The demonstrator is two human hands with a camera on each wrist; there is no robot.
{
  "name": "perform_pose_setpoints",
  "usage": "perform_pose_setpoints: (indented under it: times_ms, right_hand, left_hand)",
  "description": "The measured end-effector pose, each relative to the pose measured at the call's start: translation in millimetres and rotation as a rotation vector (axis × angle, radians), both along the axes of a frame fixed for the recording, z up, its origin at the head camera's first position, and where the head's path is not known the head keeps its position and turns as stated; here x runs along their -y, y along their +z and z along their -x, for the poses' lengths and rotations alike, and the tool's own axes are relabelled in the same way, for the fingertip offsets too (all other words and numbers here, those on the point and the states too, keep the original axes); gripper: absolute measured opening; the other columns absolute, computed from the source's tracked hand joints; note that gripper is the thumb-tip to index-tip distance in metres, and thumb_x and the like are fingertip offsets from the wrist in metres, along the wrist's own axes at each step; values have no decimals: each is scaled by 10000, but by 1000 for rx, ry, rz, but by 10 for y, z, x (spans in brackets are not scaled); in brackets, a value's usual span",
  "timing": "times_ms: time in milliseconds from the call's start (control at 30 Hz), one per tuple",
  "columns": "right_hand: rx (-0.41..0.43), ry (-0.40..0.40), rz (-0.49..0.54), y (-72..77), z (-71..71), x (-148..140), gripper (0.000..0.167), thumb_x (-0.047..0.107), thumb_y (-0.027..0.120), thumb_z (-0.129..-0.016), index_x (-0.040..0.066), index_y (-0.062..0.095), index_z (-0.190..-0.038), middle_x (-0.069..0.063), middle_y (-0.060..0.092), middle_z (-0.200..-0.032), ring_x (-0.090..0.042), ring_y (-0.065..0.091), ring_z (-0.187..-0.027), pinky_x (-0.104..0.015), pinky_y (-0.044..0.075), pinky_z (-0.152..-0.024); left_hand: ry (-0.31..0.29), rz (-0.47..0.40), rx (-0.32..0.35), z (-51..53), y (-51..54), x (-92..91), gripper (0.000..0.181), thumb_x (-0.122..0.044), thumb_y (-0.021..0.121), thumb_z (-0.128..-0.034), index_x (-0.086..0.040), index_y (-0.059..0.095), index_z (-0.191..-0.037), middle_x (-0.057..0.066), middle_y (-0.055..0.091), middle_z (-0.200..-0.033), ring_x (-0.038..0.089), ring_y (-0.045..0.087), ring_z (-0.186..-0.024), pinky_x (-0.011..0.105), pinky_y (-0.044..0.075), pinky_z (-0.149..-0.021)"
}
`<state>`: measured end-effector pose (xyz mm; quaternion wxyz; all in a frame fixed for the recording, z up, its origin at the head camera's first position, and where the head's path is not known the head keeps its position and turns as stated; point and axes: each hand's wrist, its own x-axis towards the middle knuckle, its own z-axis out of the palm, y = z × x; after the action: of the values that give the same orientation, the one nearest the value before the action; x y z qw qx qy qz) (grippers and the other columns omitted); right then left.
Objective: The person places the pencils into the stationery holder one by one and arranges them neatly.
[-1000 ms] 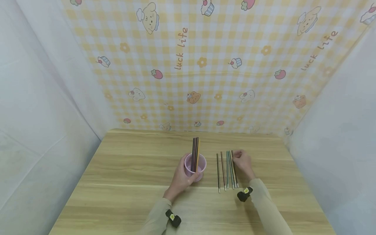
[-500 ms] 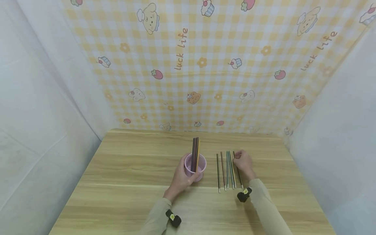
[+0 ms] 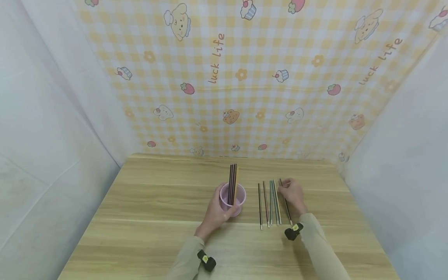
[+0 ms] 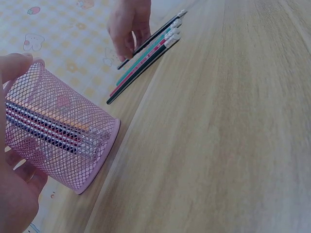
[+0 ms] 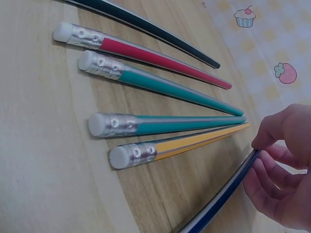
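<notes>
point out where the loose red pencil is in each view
Head: the red pencil lies right of centre, second from left in the row.
Left wrist: the red pencil is in the upper part, slightly left of centre.
Right wrist: the red pencil is in the upper half, slanting down rightward.
Shared landmark: the right hand, in all three, pinching a dark pencil.

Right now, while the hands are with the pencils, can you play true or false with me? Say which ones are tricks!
1. The left hand is holding the pink mesh cup. True.
2. The right hand holds nothing. False: it pinches a dark blue pencil.
3. Two green pencils lie on the table. True.
4. The cup is empty. False: several pencils are inside it.
5. The yellow pencil on the table has a white eraser. True.
</notes>
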<state>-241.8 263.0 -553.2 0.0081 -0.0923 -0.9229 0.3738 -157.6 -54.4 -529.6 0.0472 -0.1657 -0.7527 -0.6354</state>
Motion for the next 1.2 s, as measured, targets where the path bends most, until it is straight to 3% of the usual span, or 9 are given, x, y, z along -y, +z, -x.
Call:
perform_pose_setpoints:
  times_ms: [267, 633, 867, 1067, 1200]
  right_hand:
    - [-76, -30, 60, 74, 16, -9, 350, 140, 667, -914, -53, 604, -1199, -265, 693, -1087, -346, 682, -907, -304, 569, -683]
    - [-125, -81, 159, 259, 28, 86, 381, 154, 665, -924, -16, 604, -1259, -227, 662, -1099, -291, 667, -889, -237, 548, -621]
    - [-161, -39, 218, 385, 32, 182, 384, 142, 637, -912, 2, 607, -1269, -200, 644, -1110, -277, 664, -894, -247, 560, -629]
    - [-182, 2, 275, 538, 32, 275, 389, 116, 635, -910, -17, 594, -1274, -207, 633, -1113, -274, 682, -857, -390, 635, -684]
    - [-174, 14, 308, 640, 14, 350, 396, 99, 625, -916, -8, 582, -1295, -216, 625, -1142, -341, 687, -911, -323, 633, -677]
  left_hand:
    - [-1, 0, 8, 4, -10, 5, 833, -94, 801, -831, 25, 341, -1516, 282, 504, -1444, 434, 527, -1302, 617, 418, -1120]
    - [1, 3, 9, 1, -8, 8, 840, -92, 807, -826, 29, 343, -1515, 280, 502, -1450, 437, 524, -1307, 608, 412, -1131]
    - [3, -1, 2, 3, -15, 0, 838, -95, 808, -822, 44, 347, -1508, 282, 510, -1440, 441, 526, -1301, 625, 405, -1127]
    - [-1, 0, 1, 0, -11, 1, 851, -80, 809, -813, 41, 340, -1513, 286, 499, -1450, 441, 516, -1314, 620, 397, -1137]
    - [2, -1, 10, -1, -12, 1, 857, -80, 812, -809, 30, 340, -1517, 281, 498, -1452, 438, 516, -1316, 618, 397, -1138]
